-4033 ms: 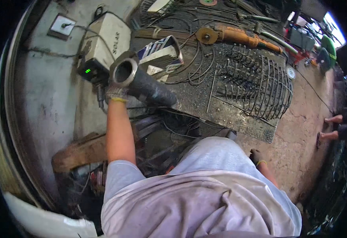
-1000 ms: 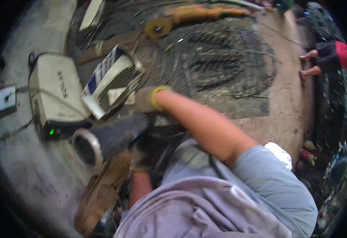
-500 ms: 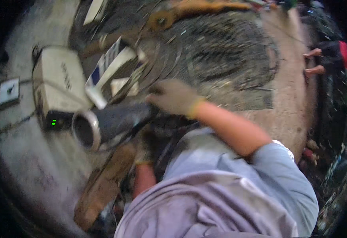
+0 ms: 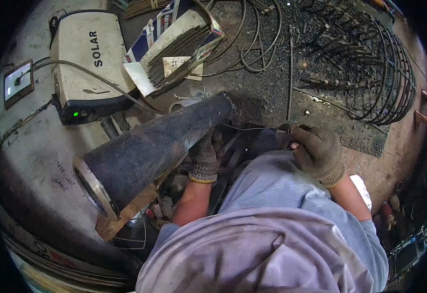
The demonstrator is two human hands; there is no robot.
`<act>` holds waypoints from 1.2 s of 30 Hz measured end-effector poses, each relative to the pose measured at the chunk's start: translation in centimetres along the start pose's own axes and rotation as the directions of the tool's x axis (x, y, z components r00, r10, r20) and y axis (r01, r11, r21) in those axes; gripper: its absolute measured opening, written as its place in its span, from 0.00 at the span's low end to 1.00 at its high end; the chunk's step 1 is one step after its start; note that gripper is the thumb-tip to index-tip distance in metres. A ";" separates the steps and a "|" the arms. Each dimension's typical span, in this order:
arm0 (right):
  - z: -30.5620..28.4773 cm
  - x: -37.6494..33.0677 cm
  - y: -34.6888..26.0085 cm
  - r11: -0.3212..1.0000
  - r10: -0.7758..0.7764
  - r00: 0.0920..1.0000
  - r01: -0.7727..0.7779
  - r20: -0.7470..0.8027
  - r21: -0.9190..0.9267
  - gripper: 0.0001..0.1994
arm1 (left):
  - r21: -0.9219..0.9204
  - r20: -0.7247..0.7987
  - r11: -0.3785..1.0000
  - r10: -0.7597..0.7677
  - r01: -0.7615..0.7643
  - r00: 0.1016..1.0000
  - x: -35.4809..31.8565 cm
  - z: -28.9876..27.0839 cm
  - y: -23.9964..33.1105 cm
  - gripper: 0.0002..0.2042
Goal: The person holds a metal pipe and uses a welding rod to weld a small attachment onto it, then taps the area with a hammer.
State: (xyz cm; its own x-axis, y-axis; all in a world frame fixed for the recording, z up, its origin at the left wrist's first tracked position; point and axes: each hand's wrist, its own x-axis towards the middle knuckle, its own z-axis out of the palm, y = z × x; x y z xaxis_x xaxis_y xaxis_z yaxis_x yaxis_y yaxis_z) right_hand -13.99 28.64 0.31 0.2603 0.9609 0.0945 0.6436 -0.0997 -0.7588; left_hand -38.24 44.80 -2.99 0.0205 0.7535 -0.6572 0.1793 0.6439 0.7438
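A thick dark steel pipe [image 4: 150, 146] lies slanted in front of me, its bright bevelled end [image 4: 94, 188] toward the near left. My left hand [image 4: 204, 155], in a grey knitted glove, is closed against the pipe's underside near its far end; some fingers are hidden behind it. Off to the right, my gloved right hand [image 4: 318, 152] is closed around one end of a thin bent wire [image 4: 252, 129]. The wire runs left toward the pipe's far end. A bare fingertip pokes out of the right glove.
A beige machine [image 4: 94, 58] with a green light stands at the far left, a cable across it. Beside it, a torn carton [image 4: 179, 46] holds thin rods. Black rod coils [image 4: 394, 78] and dark scrap cover the plate at the far right. Another person's bare feet [image 4: 426, 117] show at the right edge.
My right hand has left the pipe's far end and moved right, now with the wire in it. My left hand stays under the pipe. The whole view has shifted and is sharper.
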 end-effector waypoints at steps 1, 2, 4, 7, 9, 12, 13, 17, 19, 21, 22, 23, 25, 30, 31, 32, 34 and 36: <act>0.0 0.0 0.1 1.000 -0.001 1.000 0.001 0.002 0.006 0.15 | 0.002 -0.006 1.000 0.000 0.000 1.000 -0.5 0.7 0.6 0.10; 0.0 -0.2 0.2 1.000 0.008 1.000 -0.008 0.028 0.008 0.16 | -0.014 -0.053 0.999 -0.042 0.042 0.998 -1.0 1.4 1.1 0.09; 0.0 -0.3 0.4 1.000 0.015 0.998 -0.015 0.058 0.013 0.16 | -0.035 -0.103 0.996 -0.087 0.084 0.991 -1.1 1.4 1.1 0.08; -0.1 -0.4 0.5 0.999 -0.027 0.999 0.026 0.033 0.029 0.18 | 0.195 0.066 0.973 0.114 -0.125 0.991 0.0 -0.6 -0.2 0.04; -0.9 -0.6 0.3 0.994 -0.060 0.996 0.066 0.069 -0.082 0.18 | 0.044 0.110 0.997 -0.064 0.060 0.992 0.7 -1.7 -1.2 0.05; -1.7 -0.8 0.8 0.991 -0.082 0.997 0.082 0.006 -0.107 0.17 | 0.103 0.199 0.988 0.091 -0.113 0.976 1.2 -2.1 -2.9 0.10; -2.0 -1.2 1.1 0.989 -0.091 0.996 0.091 0.005 -0.119 0.17 | 0.140 0.238 0.961 0.201 -0.238 0.950 1.4 -2.0 -3.4 0.12; -3.6 -3.1 2.6 0.947 -0.186 0.977 0.151 -0.103 -0.284 0.17 | 0.229 0.353 0.865 0.354 -0.447 0.866 4.1 -3.9 -5.5 0.12; -4.4 -3.6 3.3 0.923 -0.212 0.973 0.167 -0.095 -0.346 0.18 | 0.259 0.373 0.874 0.302 -0.411 0.877 4.8 -4.2 -6.0 0.11; -4.8 -3.7 3.6 0.926 -0.154 0.986 0.122 -0.062 -0.358 0.20 | 0.087 0.266 0.990 0.087 -0.114 0.960 3.1 -2.5 -4.7 0.11; -4.8 -3.5 3.6 0.922 -0.164 0.984 0.129 -0.067 -0.366 0.20 | 0.019 0.238 1.000 0.012 -0.017 0.971 2.8 -2.2 -4.4 0.13; -4.6 -3.3 3.4 0.915 -0.180 0.980 0.136 -0.083 -0.381 0.20 | -0.145 0.336 0.974 -0.119 0.176 0.934 2.9 -2.5 -4.9 0.15; -4.0 -3.8 3.9 0.922 -0.124 0.991 0.095 -0.053 -0.375 0.20 | -0.282 0.456 0.888 -0.209 0.363 0.865 1.9 -0.8 -3.2 0.17; -3.8 -3.5 3.3 0.912 -0.172 0.983 0.138 -0.057 -0.386 0.21 | -0.513 0.590 0.761 -0.025 0.398 0.807 1.3 0.9 -4.8 0.16; -3.7 -3.4 3.4 0.904 -0.186 0.981 0.147 -0.059 -0.402 0.20 | -0.571 0.680 0.671 0.063 0.473 0.731 3.1 -0.4 -7.5 0.20; -3.7 -3.1 3.2 0.898 -0.199 0.979 0.162 -0.048 -0.410 0.20 | -0.623 0.668 0.614 0.096 0.484 0.738 5.2 -1.9 -11.0 0.20; -3.9 -3.0 2.7 0.906 -0.125 0.991 0.095 -0.046 -0.413 0.21 | -0.658 0.661 0.560 0.108 0.504 0.743 4.8 -2.1 -11.4 0.20; -3.7 -1.8 1.6 0.909 -0.164 0.986 0.140 -0.028 -0.393 0.22 | -0.575 0.420 0.744 -0.090 0.342 0.903 3.4 -0.3 -7.1 0.15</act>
State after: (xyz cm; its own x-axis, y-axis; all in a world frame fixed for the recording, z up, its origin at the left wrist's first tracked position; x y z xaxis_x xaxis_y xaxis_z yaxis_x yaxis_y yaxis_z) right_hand -10.74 25.79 1.31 0.1715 0.9567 0.2353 0.9040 -0.0579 -0.4237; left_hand -39.77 42.81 -10.51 0.4156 0.5665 -0.7116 -0.4250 0.8126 0.3988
